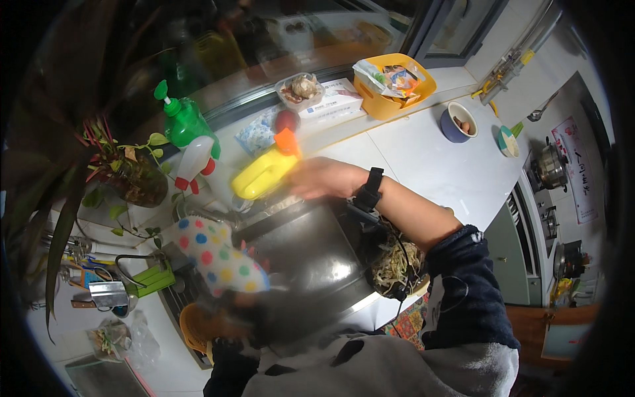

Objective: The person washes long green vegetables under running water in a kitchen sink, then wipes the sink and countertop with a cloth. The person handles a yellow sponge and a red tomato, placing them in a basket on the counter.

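Observation:
My right hand [322, 178], blurred and wearing a black wrist strap, is at the side of a tilted yellow plastic bottle [263, 173] with an orange cap, and appears to grip it. A white cloth [218, 255] with coloured dots drapes over my left hand [244, 248]; pinkish fingertips show at its edge. Blur hides most of that hand's grasp. Both hands are over or beside the stainless steel sink [307, 248]. By the yellow bottle are a white spray bottle [196, 156] with a red trigger and a green pump bottle [188, 121].
An orange strainer [196, 317] is by my left forearm. Stringy vegetables [397, 265] sit below my right arm, crossed by a cable. A potted plant [136, 178] stands left. Along the ledge are a yellow basket [369, 101] and a white box [335, 101]; a blue bowl [454, 129] is farther right.

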`<control>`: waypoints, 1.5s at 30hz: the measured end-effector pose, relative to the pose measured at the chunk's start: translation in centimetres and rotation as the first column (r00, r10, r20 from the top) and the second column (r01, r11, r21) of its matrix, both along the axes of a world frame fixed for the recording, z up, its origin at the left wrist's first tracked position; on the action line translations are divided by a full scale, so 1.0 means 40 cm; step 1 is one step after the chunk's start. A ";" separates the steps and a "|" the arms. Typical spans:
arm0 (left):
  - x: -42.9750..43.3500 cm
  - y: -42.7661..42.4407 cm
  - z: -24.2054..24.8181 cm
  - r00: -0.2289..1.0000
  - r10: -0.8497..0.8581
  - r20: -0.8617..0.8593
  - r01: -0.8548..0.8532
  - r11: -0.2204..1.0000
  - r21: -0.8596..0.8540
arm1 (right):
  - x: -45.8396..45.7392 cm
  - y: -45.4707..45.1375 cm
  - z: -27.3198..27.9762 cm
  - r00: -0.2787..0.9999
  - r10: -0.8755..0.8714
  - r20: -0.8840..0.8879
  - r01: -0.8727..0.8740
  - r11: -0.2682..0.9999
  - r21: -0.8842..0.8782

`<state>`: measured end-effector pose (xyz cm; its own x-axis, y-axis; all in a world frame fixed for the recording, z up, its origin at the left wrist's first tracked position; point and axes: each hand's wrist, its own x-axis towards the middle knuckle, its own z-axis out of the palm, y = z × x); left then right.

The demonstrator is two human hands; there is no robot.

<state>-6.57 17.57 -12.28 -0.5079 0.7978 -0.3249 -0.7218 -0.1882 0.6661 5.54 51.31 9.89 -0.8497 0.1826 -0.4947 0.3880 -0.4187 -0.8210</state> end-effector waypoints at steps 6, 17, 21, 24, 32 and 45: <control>-0.012 -0.026 0.076 0.986 -0.125 0.114 0.130 0.991 -0.036 | -0.018 0.096 -0.078 0.987 -0.040 -0.157 0.139 0.712 0.689; 0.095 -0.061 0.149 0.730 -0.311 -0.608 0.036 0.906 -0.421 | -0.123 0.142 -0.162 0.899 0.305 -0.314 -0.023 0.749 0.663; 0.136 -0.129 0.162 0.795 -0.346 -0.499 0.055 0.859 -0.508 | -0.123 0.160 -0.166 0.895 0.280 -0.347 -0.004 0.783 0.621; 0.169 -0.167 0.167 0.786 -0.357 -0.505 0.010 0.824 -0.567 | -0.127 0.161 -0.169 0.894 0.257 -0.367 -0.014 0.836 0.549; 0.250 -0.200 0.201 0.644 -0.339 -0.686 -0.104 0.849 -0.518 | -0.096 0.155 -0.230 0.954 0.211 -0.215 0.045 0.605 0.795; 0.389 -0.155 0.242 0.579 -0.386 -0.718 -0.052 0.862 -0.505 | 0.424 -0.131 0.009 0.950 0.125 -0.286 -0.014 0.932 0.362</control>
<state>9.01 11.38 -2.61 -0.5998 0.7764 -0.1937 0.1340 0.3361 0.9322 22.49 46.07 10.24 -0.9641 0.2321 -0.1292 0.1178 -0.0623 -0.9911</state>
